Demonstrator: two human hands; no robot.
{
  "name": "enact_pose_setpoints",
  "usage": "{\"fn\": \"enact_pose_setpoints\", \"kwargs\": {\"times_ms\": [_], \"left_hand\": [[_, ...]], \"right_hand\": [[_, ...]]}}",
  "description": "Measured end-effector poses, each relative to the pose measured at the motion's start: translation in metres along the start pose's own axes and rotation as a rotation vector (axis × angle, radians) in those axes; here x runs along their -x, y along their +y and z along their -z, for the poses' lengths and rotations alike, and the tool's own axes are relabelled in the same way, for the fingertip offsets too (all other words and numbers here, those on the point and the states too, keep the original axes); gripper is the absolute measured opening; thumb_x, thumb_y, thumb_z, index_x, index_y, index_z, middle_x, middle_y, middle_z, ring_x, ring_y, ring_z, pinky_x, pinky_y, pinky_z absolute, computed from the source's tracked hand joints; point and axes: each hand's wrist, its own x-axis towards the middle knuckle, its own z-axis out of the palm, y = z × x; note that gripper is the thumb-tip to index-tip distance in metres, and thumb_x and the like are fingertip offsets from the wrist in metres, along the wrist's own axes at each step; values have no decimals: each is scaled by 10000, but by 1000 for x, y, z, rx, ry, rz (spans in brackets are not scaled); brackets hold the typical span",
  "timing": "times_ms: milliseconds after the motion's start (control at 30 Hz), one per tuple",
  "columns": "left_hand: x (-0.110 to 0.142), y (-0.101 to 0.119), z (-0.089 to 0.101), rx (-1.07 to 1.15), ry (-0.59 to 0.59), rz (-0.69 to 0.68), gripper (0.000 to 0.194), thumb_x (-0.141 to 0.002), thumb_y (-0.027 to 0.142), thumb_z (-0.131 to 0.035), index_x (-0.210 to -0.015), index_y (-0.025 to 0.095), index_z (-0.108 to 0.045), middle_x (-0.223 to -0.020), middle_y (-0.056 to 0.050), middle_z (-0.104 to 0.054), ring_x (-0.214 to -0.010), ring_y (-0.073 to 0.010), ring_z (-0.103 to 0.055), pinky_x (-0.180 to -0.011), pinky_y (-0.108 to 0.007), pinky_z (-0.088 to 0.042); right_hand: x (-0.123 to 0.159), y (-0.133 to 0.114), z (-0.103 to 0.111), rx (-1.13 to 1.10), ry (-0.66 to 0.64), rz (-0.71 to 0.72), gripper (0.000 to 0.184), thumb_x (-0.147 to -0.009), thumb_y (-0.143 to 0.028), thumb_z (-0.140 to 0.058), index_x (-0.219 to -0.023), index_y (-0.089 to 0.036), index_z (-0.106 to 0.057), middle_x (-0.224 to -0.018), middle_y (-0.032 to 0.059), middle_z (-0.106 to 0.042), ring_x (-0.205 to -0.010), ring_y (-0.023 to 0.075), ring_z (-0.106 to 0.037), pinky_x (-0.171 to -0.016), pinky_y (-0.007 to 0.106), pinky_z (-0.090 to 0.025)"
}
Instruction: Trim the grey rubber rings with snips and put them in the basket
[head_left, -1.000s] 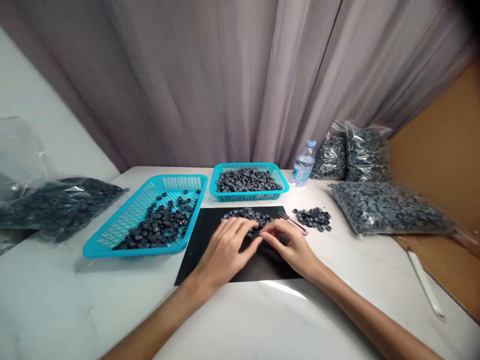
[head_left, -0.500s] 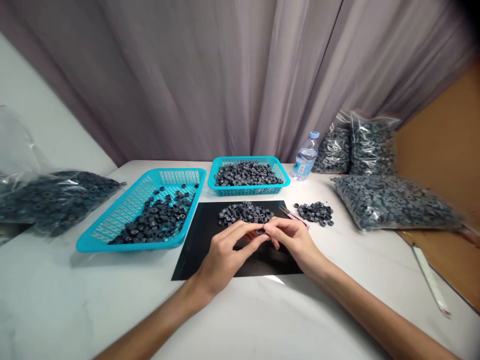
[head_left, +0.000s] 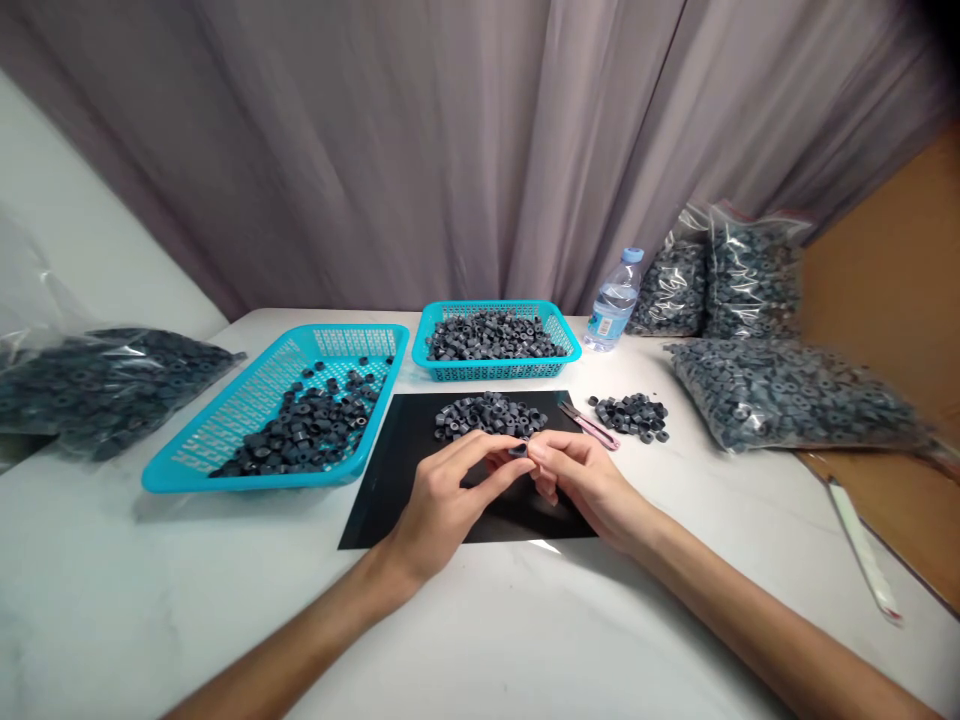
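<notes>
Between the fingertips of both hands is one small dark grey ring-shaped piece [head_left: 518,451], partly covered by the fingers. My left hand [head_left: 454,490] pinches it from the left with thumb and forefinger. My right hand [head_left: 581,480] meets it from the right, thumb and forefinger closed at its edge, the other fingers curled below. Both hands are above a black mat [head_left: 382,490]. Just beyond them a heap of the same pieces [head_left: 491,415] lies on the mat. Pink-handled snips [head_left: 596,428] rest at the mat's right edge, beside a smaller pile of pieces [head_left: 631,415].
Two blue plastic baskets, one at left [head_left: 247,484] and one at the back [head_left: 495,370], hold more pieces. A water bottle [head_left: 615,305] stands behind. Filled clear bags lie at left [head_left: 112,385] and right [head_left: 787,395]. A white-handled knife-like tool [head_left: 862,550] lies far right.
My hands have come back from the heap's near edge, and the ring-shaped piece now shows between the fingertips. The whole view has shifted slightly.
</notes>
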Motion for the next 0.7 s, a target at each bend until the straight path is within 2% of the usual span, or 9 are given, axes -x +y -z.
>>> {"fn": "enact_pose_setpoints", "kwargs": {"times_ms": [100,167,200,267,367,433,533,700], "left_hand": [[-1,0,0,-6,-29,9,143,-944,217,-687,-1086,225,-678,-861,19,-681,-759,-126,-655,-754,-241,-538],[0,-3,0,-69,-58,56,237,-934,247,-704,-1164,241,-650,-924,17,-682,-798,-136,-660,-788,-257,-545],[0,-6,0,-130,-79,85,276,-928,257,-711,-1193,246,-634,-959,13,-680,-826,-145,-661,-811,-273,-545],[0,-13,0,-302,-139,128,270,-924,245,-710,-1180,245,-625,-1005,1,-669,-883,-173,-660,-850,-318,-536],[-1,-24,2,-518,-223,159,112,-912,196,-704,-994,224,-634,-959,-3,-646,-881,-201,-656,-825,-350,-520],[-1,-28,4,-567,-229,183,113,-891,212,-726,-910,217,-614,-902,3,-626,-823,-201,-650,-760,-341,-513],[-2,-28,7,-580,-209,204,132,-882,244,-735,-905,220,-608,-885,6,-617,-794,-202,-646,-715,-333,-499],[-1,-30,7,-572,-207,186,99,-893,243,-717,-940,230,-631,-910,1,-647,-828,-210,-664,-758,-338,-498]], "right_hand": [[-3,0,2,175,22,20,338,-927,-509,-653,-839,-184,-683,-637,-32,-504,-566,106,-443,-560,245,-390],[-7,-4,11,470,107,44,433,-953,-592,-544,-876,-190,-686,-634,-18,-540,-551,122,-473,-544,253,-417],[-9,-7,19,705,170,52,478,-953,-629,-499,-890,-197,-694,-651,-5,-578,-557,135,-506,-542,258,-434],[-12,-17,42,854,265,58,463,-901,-631,-566,-881,-192,-715,-746,42,-660,-626,166,-563,-577,275,-445],[-10,-34,88,1073,476,32,338,-848,-525,-641,-769,-201,-698,-786,80,-685,-685,208,-583,-596,293,-398],[-6,-43,117,1189,593,-30,283,-827,-467,-643,-709,-213,-680,-707,74,-670,-652,224,-584,-588,302,-365],[0,-50,145,1303,657,-131,256,-796,-430,-647,-631,-234,-665,-593,47,-643,-588,230,-589,-583,308,-351],[6,-48,159,1383,671,-188,290,-799,-456,-637,-605,-241,-641,-575,45,-658,-571,227,-592,-572,314,-361]]}}
